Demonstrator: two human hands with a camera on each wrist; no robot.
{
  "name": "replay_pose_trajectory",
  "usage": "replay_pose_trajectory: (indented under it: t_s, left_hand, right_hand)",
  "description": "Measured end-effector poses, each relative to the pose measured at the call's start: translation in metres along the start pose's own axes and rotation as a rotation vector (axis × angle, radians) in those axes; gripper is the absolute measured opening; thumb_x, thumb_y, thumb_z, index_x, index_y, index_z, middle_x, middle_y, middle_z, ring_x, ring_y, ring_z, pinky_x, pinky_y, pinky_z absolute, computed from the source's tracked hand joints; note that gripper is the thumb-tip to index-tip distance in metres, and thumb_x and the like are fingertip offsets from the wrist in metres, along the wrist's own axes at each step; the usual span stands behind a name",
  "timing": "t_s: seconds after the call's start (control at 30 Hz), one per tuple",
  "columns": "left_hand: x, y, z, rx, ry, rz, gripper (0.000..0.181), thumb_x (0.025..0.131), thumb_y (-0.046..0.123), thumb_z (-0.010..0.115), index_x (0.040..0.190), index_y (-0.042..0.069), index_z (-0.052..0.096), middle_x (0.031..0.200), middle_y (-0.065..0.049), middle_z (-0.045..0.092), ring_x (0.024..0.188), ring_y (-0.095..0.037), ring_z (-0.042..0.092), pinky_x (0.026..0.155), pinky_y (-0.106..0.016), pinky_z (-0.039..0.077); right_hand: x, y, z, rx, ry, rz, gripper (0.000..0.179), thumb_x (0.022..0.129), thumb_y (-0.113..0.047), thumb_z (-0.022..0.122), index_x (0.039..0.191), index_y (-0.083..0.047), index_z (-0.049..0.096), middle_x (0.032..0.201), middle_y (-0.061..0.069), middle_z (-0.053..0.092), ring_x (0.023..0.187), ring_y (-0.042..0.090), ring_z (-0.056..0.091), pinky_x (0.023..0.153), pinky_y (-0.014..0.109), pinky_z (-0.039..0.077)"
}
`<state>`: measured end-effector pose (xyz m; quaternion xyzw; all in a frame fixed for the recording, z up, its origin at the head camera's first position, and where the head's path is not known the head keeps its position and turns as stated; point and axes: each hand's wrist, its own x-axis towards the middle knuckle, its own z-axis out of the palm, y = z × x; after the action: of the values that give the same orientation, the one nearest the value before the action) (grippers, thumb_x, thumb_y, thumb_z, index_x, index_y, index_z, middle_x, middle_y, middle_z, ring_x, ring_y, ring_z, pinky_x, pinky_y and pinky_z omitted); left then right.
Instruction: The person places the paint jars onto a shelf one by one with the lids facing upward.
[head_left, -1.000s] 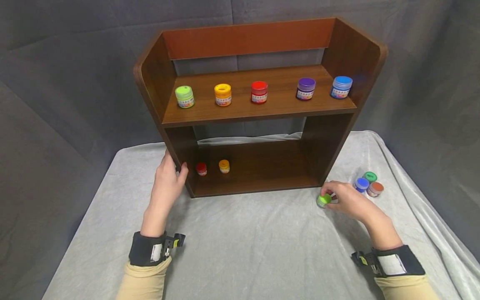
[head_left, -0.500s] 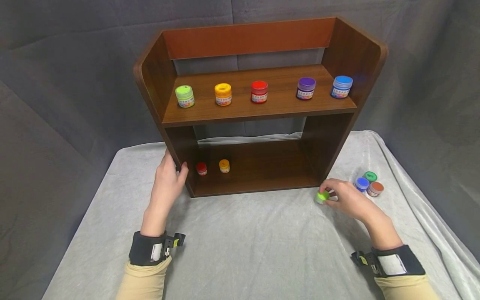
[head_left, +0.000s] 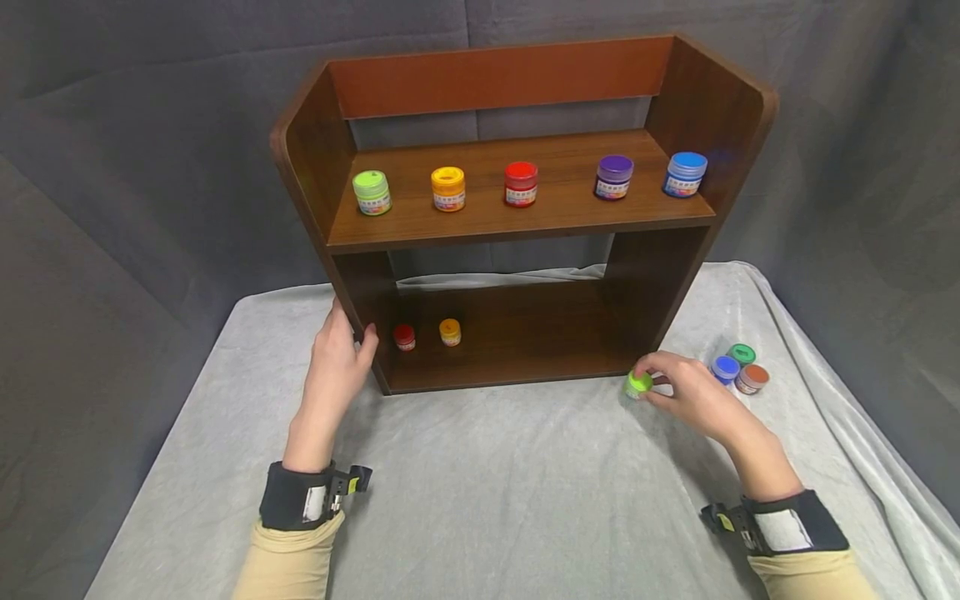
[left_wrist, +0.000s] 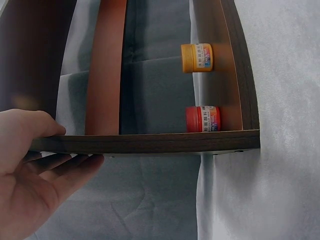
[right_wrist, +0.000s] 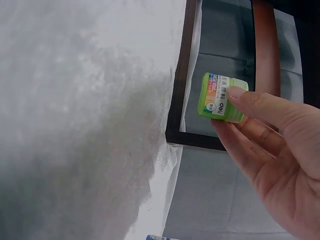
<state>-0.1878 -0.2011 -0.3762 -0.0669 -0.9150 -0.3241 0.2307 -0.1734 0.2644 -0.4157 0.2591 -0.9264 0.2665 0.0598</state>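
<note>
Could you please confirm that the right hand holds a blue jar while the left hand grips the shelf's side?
No: the jar in the right hand is light green, not blue, as the right wrist view shows; the left hand does grip the shelf.

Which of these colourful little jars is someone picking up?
The lime-green round plastic jar pinched in the right hand, near the brown wooden shelf. The other lime-green jar stands on its upper board; no other jar is held.
</note>
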Motion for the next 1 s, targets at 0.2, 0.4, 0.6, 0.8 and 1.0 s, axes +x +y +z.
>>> replay_pose_trajectory:
  t_s: [0.2,0.4,0.6,0.8,1.0]
  left_hand:
    - [0.000,0.000,0.000,-0.001,0.003,-0.002,0.045,0.096,0.008,0.059,0.136,-0.004,0.042,0.120,-0.028,0.059,0.114,-0.044,0.062,0.096,-0.057,0.053]
    - [0.001,0.001,0.001,-0.002,-0.009,-0.016,0.046,0.096,0.009,0.058,0.136,-0.004,0.041,0.121,-0.029,0.059,0.114,-0.044,0.062,0.097,-0.057,0.052]
    - [0.001,0.000,0.001,0.000,-0.005,-0.005,0.046,0.096,0.009,0.058,0.136,-0.004,0.041,0.120,-0.029,0.059,0.113,-0.045,0.063,0.096,-0.057,0.053]
    - [0.000,0.000,0.000,0.001,-0.008,-0.009,0.046,0.096,0.008,0.058,0.137,-0.004,0.041,0.121,-0.029,0.058,0.114,-0.044,0.062,0.096,-0.056,0.053]
    - [0.000,0.000,0.000,0.000,-0.010,-0.008,0.046,0.096,0.008,0.058,0.137,-0.004,0.040,0.122,-0.029,0.058,0.115,-0.045,0.062,0.097,-0.057,0.052]
  right_hand:
    - [0.000,-0.002,0.000,-0.004,0.031,-0.023,0.026,0.077,0.005,0.080,0.097,-0.005,0.067,0.094,0.006,0.072,0.090,0.026,0.070,0.081,0.042,0.061]
    - [0.001,-0.003,0.002,-0.008,0.040,-0.022,0.028,0.076,0.005,0.080,0.100,-0.003,0.067,0.097,0.009,0.073,0.092,0.028,0.070,0.081,0.044,0.061]
    - [0.004,-0.003,0.003,-0.006,0.046,-0.012,0.029,0.078,0.004,0.079,0.102,-0.003,0.066,0.100,0.010,0.072,0.095,0.029,0.070,0.082,0.045,0.060]
    - [0.011,-0.007,0.003,-0.002,0.062,-0.042,0.028,0.079,0.004,0.078,0.103,-0.003,0.066,0.101,0.010,0.071,0.093,0.027,0.070,0.083,0.045,0.060]
    - [0.022,-0.015,0.002,-0.008,0.055,-0.050,0.029,0.079,0.004,0.079,0.104,-0.003,0.067,0.104,0.013,0.071,0.089,0.026,0.071,0.081,0.045,0.061]
